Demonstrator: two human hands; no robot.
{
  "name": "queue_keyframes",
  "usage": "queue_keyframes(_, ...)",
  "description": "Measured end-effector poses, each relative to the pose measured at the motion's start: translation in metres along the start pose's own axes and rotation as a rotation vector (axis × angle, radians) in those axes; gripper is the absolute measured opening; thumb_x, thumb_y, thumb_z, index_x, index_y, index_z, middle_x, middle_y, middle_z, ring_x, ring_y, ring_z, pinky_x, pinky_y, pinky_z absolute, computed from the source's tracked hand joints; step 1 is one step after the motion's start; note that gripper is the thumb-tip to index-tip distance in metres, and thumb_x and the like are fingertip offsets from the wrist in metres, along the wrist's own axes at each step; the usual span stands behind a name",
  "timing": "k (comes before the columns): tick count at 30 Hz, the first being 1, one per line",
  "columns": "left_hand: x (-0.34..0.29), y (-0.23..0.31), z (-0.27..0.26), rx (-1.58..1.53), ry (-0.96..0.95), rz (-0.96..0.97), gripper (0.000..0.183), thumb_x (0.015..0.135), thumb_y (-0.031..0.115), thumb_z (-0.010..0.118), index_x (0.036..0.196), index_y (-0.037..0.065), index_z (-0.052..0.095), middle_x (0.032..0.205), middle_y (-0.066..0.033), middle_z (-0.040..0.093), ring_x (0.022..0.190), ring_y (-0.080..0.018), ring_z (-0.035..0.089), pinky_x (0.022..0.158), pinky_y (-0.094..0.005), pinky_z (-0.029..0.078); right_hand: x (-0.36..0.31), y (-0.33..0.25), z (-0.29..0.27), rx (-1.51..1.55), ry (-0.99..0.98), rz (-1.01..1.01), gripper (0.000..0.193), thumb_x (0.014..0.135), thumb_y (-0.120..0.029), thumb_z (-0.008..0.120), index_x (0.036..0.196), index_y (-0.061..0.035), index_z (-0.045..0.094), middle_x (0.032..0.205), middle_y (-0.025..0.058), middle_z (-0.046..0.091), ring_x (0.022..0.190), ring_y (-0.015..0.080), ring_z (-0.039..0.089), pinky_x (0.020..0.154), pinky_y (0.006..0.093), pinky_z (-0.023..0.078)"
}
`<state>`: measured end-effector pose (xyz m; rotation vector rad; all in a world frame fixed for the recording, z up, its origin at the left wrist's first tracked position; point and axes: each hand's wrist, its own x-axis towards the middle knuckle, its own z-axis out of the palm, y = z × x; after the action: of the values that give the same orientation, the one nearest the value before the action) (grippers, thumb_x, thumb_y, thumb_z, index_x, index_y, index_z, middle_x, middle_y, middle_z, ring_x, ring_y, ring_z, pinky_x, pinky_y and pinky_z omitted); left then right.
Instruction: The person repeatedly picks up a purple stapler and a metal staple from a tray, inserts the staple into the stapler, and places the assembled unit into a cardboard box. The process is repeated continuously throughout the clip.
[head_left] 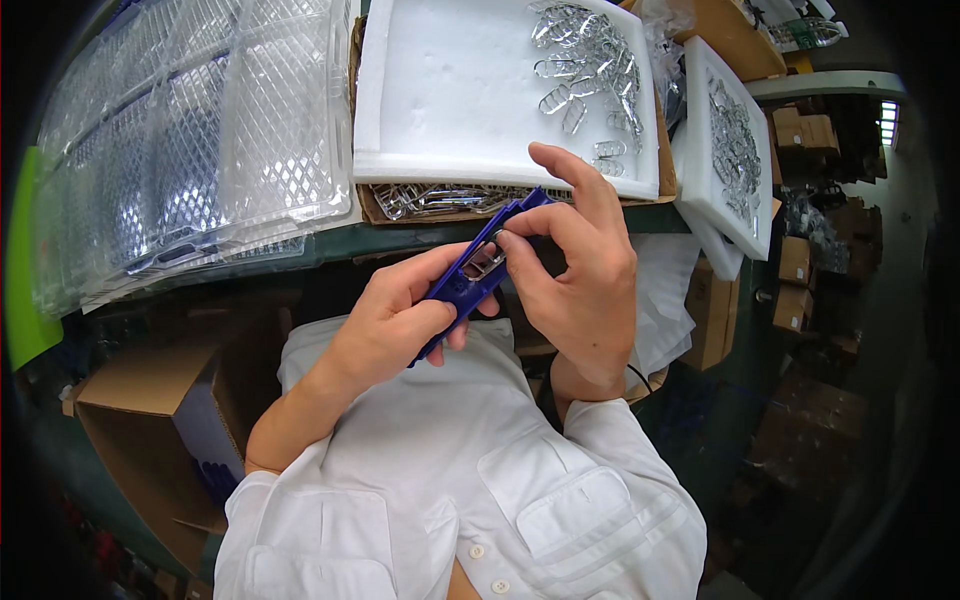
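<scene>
Visibly, left fingers [430,317] clamped on blue casing [464,291], right fingers [524,264] pinching metal piece [487,263].

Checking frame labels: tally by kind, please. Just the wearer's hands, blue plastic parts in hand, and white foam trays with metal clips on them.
Hands: 2 (left hand, right hand)
Blue plastic part: 1
White foam trays with clips: 2 (middle tray, right tray)
Total: 5

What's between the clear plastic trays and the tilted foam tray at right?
Head view: a larger white foam tray, metal clips toward its right side; brown cardboard shows along its near edge, crumpled clear plastic by its far right corner.
</scene>
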<state>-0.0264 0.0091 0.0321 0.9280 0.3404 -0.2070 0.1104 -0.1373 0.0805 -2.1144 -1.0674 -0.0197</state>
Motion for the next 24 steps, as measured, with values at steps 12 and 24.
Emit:
queue_keyframes(12, 0.0, -0.009, -0.005, 0.259, 0.133, 0.113, 0.046, 0.096, 0.005, 0.058, 0.142, 0.0, 0.061, 0.088, -0.0064, 0.073, 0.062, -0.0075, 0.062, 0.056, -0.0251, 0.052, -0.005, 0.016, 0.02, -0.073, -0.054, -0.127, 0.023, 0.076, -0.001, 0.08, 0.094, -0.0028, 0.065, 0.125, 0.0185, 0.067, 0.109, 0.0386, 0.067, 0.082, 0.0436, 0.058)
queue_keyframes(24, 0.007, -0.01, 0.007, 0.662, 0.312, 0.329, 0.019, 0.098, 0.012, 0.067, 0.106, -0.005, 0.068, 0.065, -0.0108, 0.062, 0.051, -0.0192, 0.058, 0.052, -0.0346, 0.046, -0.023, 0.027, 0.033, 0.238, 0.033, 0.262, 0.049, 0.082, -0.01, 0.082, 0.126, -0.0031, 0.062, 0.105, 0.0159, 0.073, 0.094, 0.0298, 0.075, 0.083, 0.0397, 0.058)
